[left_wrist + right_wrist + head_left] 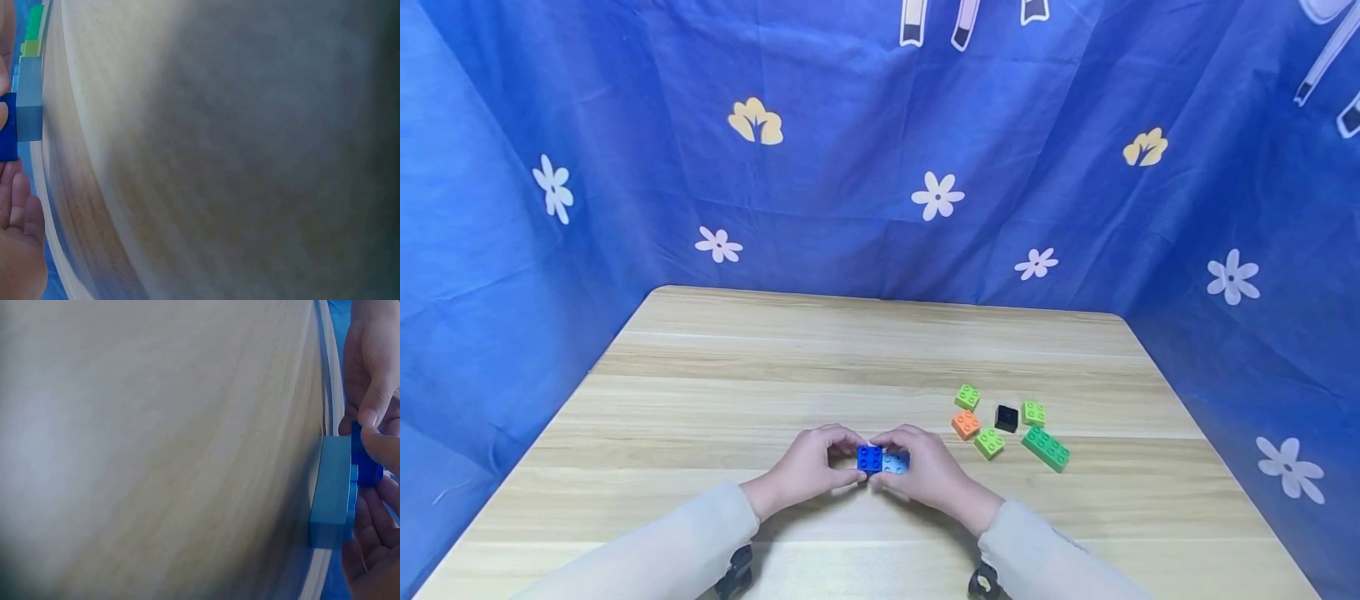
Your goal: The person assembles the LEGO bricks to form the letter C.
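Observation:
A dark blue square toy brick (870,459) with studs on top sits over the left end of a longer light blue brick (895,463). The left hand (812,462) holds the dark blue brick from its left side, thumb near and fingers beyond. From the other side, the right hand (928,468) pinches the same brick, its wrist arching over the light blue one. In the right wrist view, both thumbs meet at the dark blue brick (370,464), just above the light blue brick (331,494). Whether the two bricks are pressed fully together cannot be told.
Right of the hands lie loose bricks: an orange one (966,424), a black one (1007,418), a long green one (1046,448) and several lime ones, one of them a lime brick (989,443) nearest the right hand. A blue patterned cloth (850,167) hangs around the wooden table (737,358).

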The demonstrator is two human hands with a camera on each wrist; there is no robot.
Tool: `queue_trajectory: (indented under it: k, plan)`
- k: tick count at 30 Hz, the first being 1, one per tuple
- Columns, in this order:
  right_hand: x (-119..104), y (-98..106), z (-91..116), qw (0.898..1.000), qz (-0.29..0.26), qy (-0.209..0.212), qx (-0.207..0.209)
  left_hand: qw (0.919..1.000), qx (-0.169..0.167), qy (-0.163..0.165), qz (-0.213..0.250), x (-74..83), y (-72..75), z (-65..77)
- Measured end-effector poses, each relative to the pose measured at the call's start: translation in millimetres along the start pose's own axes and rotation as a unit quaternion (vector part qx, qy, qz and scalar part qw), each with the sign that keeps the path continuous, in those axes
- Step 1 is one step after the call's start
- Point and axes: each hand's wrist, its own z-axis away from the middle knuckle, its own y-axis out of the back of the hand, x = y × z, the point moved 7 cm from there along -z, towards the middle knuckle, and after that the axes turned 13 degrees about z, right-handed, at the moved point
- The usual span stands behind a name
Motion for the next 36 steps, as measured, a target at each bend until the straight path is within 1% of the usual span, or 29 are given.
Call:
queue_trajectory:
  k: [5, 9, 12, 15, 22, 26, 30, 36]
  plan:
    - [9, 8, 7, 1.0, -0.009, -0.02, 0.0, 0.9999, 0.003, 0.007, -0.008, -1.3, 0.2, 0.3]
    - [21, 16, 16, 0.999, -0.002, -0.037, 0.007, 0.9999, 0.004, 0.008, -0.01, -1.4, -0.2, 0.2]
    - [32, 22, 24, 0.999, 0.007, -0.05, 0.022, 0.9999, 0.005, 0.009, -0.011, -1.5, -0.4, 0.2]
    - [43, 29, 33, 0.997, 0.005, -0.059, 0.051, 0.9999, 0.005, 0.011, -0.011, -1.5, -0.8, 0.6]
    - [69, 54, 56, 0.987, 0.022, -0.085, 0.133, 0.9998, 0.005, 0.014, -0.01, -2.2, -1.5, 0.9]
    - [84, 67, 68, 0.98, 0.051, -0.105, 0.162, 0.9998, 0.008, 0.013, -0.01, -2.2, -1.1, 1.0]
    - [97, 74, 77, 0.973, 0.068, -0.14, 0.169, 0.9998, 0.009, 0.012, -0.01, -2.5, -1.2, 1.2]
    - [110, 76, 84, 0.968, 0.068, -0.175, 0.168, 0.9998, 0.009, 0.01, -0.013, -2.1, -1.3, 1.4]
